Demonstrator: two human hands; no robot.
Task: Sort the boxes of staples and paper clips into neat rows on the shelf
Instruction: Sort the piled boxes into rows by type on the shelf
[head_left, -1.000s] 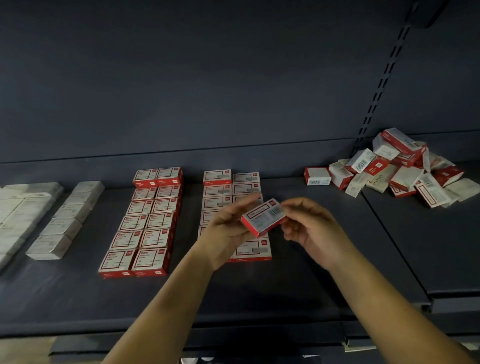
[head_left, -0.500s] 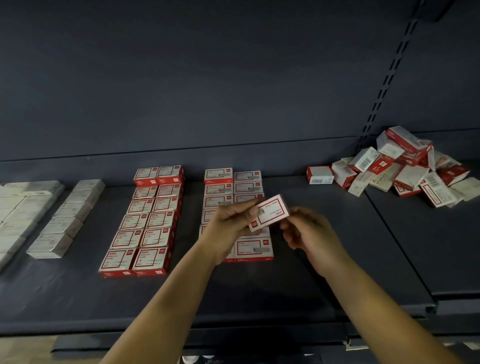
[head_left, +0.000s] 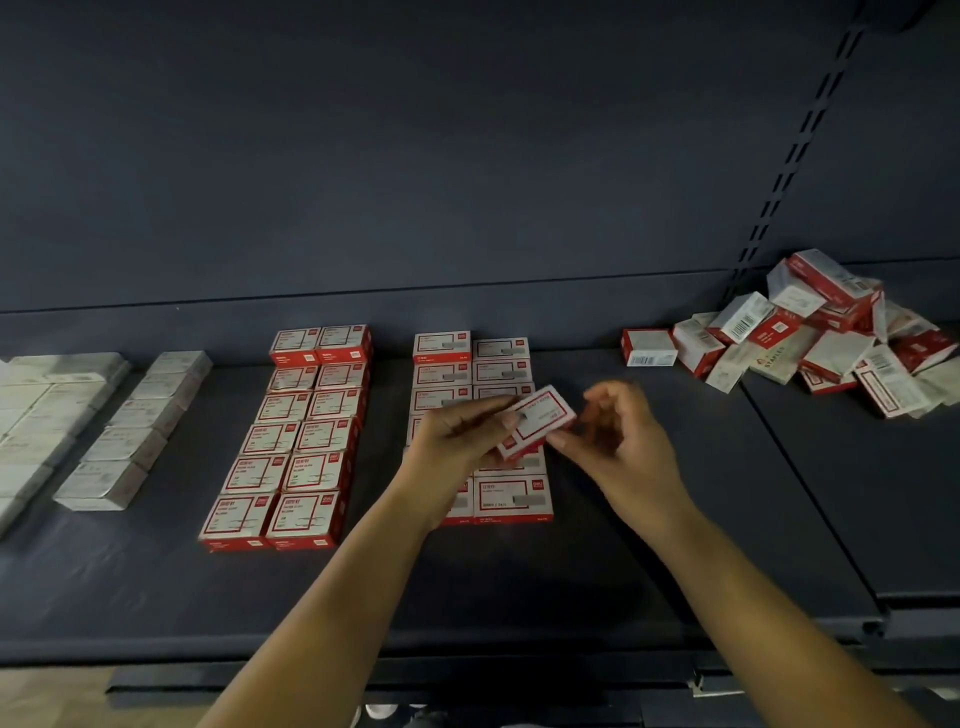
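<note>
1. Dark shelf (head_left: 649, 545) carries neat double rows of red-and-white boxes (head_left: 306, 431), with pale grey boxes (head_left: 98, 431) left of them.
2. Right of those rows, well apart, sits a jumbled pile (head_left: 810, 338).
3. Held box (head_left: 537, 423), red-edged with a white label, hovers tilted over the second double row (head_left: 478, 374), hiding its middle.
4. Left hand (head_left: 457, 441) pinches it; right hand (head_left: 618, 441) fingers curl, touching its corner, blurred.
</note>
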